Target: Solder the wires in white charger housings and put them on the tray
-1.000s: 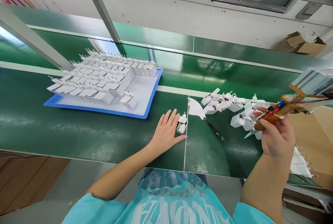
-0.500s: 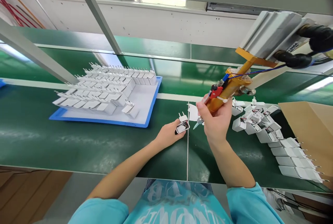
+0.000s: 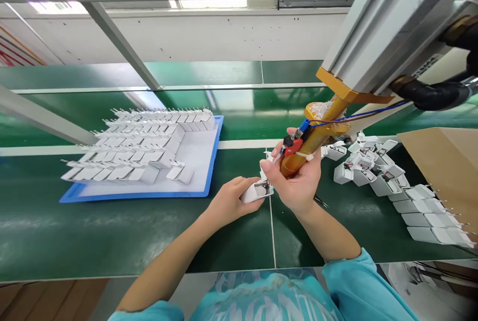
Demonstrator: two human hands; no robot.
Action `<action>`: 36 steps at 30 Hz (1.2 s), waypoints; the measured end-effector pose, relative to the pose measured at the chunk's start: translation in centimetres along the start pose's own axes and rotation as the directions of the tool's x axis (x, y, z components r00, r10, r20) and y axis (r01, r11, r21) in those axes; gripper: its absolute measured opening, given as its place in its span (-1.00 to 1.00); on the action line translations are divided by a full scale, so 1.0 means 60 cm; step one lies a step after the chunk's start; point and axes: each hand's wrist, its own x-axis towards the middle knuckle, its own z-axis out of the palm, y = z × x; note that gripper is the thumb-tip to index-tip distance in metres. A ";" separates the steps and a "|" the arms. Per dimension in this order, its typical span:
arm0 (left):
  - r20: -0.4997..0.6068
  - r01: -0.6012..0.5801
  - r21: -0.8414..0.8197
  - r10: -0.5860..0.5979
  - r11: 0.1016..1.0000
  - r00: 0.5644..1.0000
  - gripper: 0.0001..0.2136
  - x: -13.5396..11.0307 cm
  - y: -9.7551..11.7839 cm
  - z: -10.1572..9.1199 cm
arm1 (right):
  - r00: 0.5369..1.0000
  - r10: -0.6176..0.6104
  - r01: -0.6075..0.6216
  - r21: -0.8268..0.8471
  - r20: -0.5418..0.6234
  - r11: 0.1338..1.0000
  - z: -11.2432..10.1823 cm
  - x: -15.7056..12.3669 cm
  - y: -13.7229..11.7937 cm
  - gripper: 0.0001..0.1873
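My left hand (image 3: pixel 228 202) is closed round a white plug-in charger housing (image 3: pixel 254 192), whose open end faces right and shows wiring inside. My right hand (image 3: pixel 300 192) wraps round the orange barrel of a glue dispensing gun (image 3: pixel 314 146) with a red trigger part. Its nozzle points down at the open end of the housing, but the tip is mostly hidden by my right thumb, so contact is hard to judge. Both hands are close together above the green bench (image 3: pixel 239 241).
To the left, a blue-rimmed tray (image 3: pixel 213 161) bears rows of white chargers (image 3: pixel 130 157), pins up. More open chargers (image 3: pixel 368 161) lie piled at right, near a cardboard sheet (image 3: pixel 444 157). Grey cylinder and black hoses (image 3: pixel 425 92) hang at upper right. Tweezers-like prongs (image 3: pixel 321 201) lie by my right wrist.
My right hand has brought the glue gun down and left to the charger housing. The left hand has tilted the housing so its open end turns toward the nozzle. The camera view has shifted.
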 end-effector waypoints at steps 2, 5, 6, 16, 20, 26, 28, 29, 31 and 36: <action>0.016 -0.014 0.022 0.013 1.000 1.000 -0.63 0.000 0.004 -0.005 | 1.000 0.001 -0.001 0.023 0.008 1.000 0.000 0.001 0.000 -0.62; 0.020 -0.030 0.044 0.029 0.999 0.999 -0.62 0.002 0.010 -0.007 | 1.000 0.008 -0.008 0.014 0.013 1.000 -0.002 0.002 0.002 -0.60; 0.017 -0.032 0.047 0.031 0.998 0.999 -0.62 0.003 0.012 -0.006 | 1.000 0.017 -0.017 0.001 0.014 1.000 -0.003 0.001 0.003 -0.60; 0.028 -0.022 0.103 0.019 0.994 0.999 -0.72 0.008 0.032 -0.013 | 0.997 0.078 -0.077 -0.037 0.016 0.996 -0.018 -0.010 0.022 -0.61; 0.040 -0.011 0.113 0.007 0.994 0.999 -0.75 0.006 0.034 -0.013 | 0.997 0.078 -0.078 -0.014 0.028 0.997 -0.019 -0.011 0.023 -0.64; 0.037 -0.011 0.105 0.007 0.994 0.999 -0.74 0.007 0.031 -0.008 | 0.997 0.075 -0.075 -0.038 0.019 0.996 -0.017 -0.011 0.022 -0.68; 0.036 -0.007 0.101 0.003 0.995 0.999 -0.74 0.008 0.030 -0.006 | 0.998 0.069 -0.068 -0.054 0.012 0.996 -0.018 -0.011 0.021 -0.71; 0.035 -0.005 0.098 0.002 0.995 0.999 -0.74 0.009 0.030 -0.005 | 0.998 0.069 -0.068 -0.057 0.015 0.996 -0.018 -0.010 0.021 -0.71; 0.029 -0.005 0.089 0.002 0.996 1.000 -0.74 0.009 0.030 -0.003 | 0.996 0.078 -0.075 -0.055 0.040 0.996 -0.018 -0.009 0.018 -0.70; 0.010 0.029 0.020 -0.029 0.999 1.000 -0.72 0.014 0.026 0.009 | 0.993 0.090 -0.088 -0.032 0.070 0.996 -0.018 -0.006 0.016 -0.57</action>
